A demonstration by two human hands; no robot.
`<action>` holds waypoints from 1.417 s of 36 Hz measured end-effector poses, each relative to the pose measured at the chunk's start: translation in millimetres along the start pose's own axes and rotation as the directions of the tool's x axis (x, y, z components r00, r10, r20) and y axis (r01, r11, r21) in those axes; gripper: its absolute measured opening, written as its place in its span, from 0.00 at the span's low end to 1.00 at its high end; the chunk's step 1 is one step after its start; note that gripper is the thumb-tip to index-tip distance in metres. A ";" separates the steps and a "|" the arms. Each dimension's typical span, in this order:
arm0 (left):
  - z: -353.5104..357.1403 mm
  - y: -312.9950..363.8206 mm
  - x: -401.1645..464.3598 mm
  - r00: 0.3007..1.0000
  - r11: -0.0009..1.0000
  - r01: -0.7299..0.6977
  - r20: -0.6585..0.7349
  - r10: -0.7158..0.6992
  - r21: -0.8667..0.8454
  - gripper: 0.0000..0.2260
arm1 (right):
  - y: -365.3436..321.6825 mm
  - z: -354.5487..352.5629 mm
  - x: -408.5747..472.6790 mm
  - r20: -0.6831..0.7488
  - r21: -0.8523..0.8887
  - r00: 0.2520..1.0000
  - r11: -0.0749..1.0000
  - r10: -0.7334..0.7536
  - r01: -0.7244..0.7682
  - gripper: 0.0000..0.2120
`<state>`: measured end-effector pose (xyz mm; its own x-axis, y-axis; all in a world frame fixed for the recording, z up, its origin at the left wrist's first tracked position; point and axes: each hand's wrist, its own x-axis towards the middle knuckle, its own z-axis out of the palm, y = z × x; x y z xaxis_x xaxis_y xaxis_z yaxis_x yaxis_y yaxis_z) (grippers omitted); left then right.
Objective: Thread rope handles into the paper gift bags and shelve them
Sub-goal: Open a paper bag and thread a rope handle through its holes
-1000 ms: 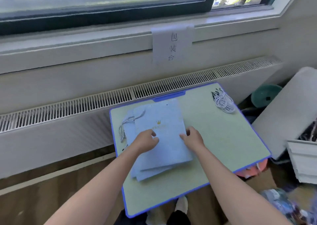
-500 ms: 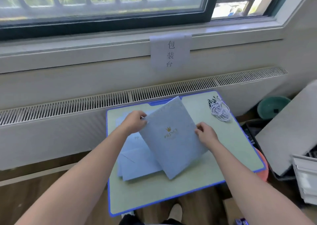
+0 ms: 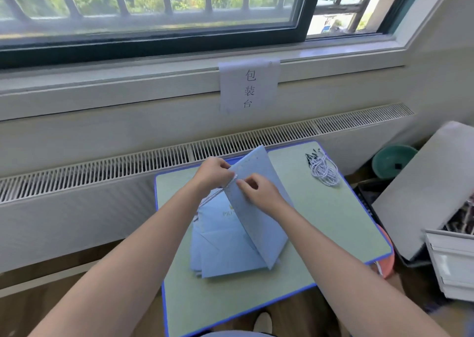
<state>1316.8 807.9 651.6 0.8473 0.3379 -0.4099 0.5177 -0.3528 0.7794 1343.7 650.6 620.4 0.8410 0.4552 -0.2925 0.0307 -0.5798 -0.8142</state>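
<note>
A white paper sign (image 3: 248, 87) with three black characters hangs from the pale window ledge (image 3: 154, 80), above a long cream slatted radiator grille (image 3: 102, 167). On the right floor a green plastic bowl (image 3: 392, 159) sits beside a leaning grey board (image 3: 431, 187); a white plastic drawer unit (image 3: 451, 264) stands nearer.
</note>
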 end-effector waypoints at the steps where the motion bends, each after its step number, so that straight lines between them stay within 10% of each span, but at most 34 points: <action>1: -1.2 -0.1 0.5 1.000 0.999 0.016 0.004 -0.016 -0.047 0.05 | -4.2 2.8 0.8 0.004 0.016 1.000 1.000 0.006 -0.006 0.14; 7: -10.6 -10.0 2.4 0.993 0.978 0.083 0.093 -0.066 -0.194 0.07 | -16.7 15.6 9.5 0.007 0.014 1.000 1.000 0.024 -0.024 0.13; 18: -18.5 -15.3 0.2 0.995 0.994 -0.085 0.060 0.081 0.071 0.08 | -15.6 8.8 12.1 0.040 0.227 0.989 0.963 0.139 -0.144 0.03; 29: -25.7 -24.2 -4.3 0.980 0.964 -0.176 0.130 0.152 0.197 0.10 | 2.1 -15.0 18.0 -0.020 -0.261 0.999 0.964 0.045 -0.049 0.08; 35: -31.8 -27.5 -3.7 0.987 0.949 -0.154 0.086 0.135 0.277 0.09 | 20.6 -27.6 16.6 0.007 0.152 0.983 0.971 0.186 -0.185 0.09; 42: -29.1 -22.3 -5.3 0.978 0.921 -0.203 0.106 0.178 0.333 0.11 | 45.0 -38.0 19.9 -0.077 -0.051 0.980 0.981 0.182 -0.186 0.07; 47: -30.0 -15.7 -8.2 0.958 0.905 -0.274 0.171 0.229 0.326 0.13 | 43.6 -43.0 19.8 -0.131 -0.005 0.976 0.985 0.173 -0.175 0.31; 51: -31.8 -15.2 -9.8 0.951 0.826 -0.300 0.213 0.222 0.477 0.12 | 45.3 -50.0 21.6 -0.108 0.021 0.975 0.981 0.196 -0.195 0.18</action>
<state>1296.9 837.7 658.8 0.9465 0.0569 -0.3175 0.2301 -0.8090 0.5409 1390.3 600.4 602.3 0.8842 0.2566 -0.3904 -0.1451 -0.6434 -0.7516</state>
